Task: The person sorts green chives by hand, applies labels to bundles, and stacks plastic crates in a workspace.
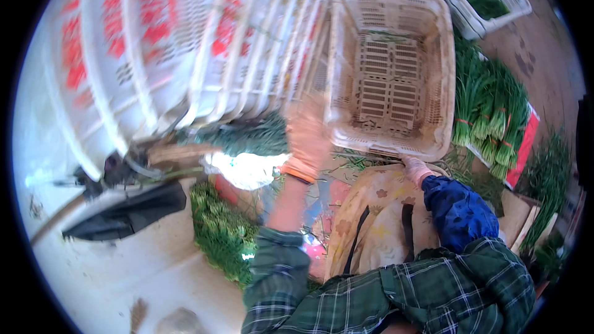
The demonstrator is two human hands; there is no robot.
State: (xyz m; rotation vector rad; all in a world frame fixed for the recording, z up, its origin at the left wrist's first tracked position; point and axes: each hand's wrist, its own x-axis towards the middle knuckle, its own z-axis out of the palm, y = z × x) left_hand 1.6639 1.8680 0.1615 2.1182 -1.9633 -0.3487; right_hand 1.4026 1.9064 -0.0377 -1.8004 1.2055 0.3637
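Note:
A dirty white plastic crate (pixel 448 79) with slotted walls stands before me, a few green blades on its floor. My left hand (pixel 308 134), blurred, with an orange band at the wrist, is at the crate's left side; whether it touches or grips the crate cannot be told. At the crate's near rim, right of its middle, is my right hand (pixel 416 170), in a pale glove with a blue sleeve cover above; its fingers are partly hidden at the rim. Right of the crate lie bundles of green chives or similar stalks (pixel 492 120), tied with red bands.
Nested white crates with red writing (pixel 204 37) fill the upper left. Another white crate (pixel 508 21) at the upper right holds greens. A green pile (pixel 218 232) lies left of my left arm, near a black sheet (pixel 130 213). A flowered cloth (pixel 371 222) covers my lap.

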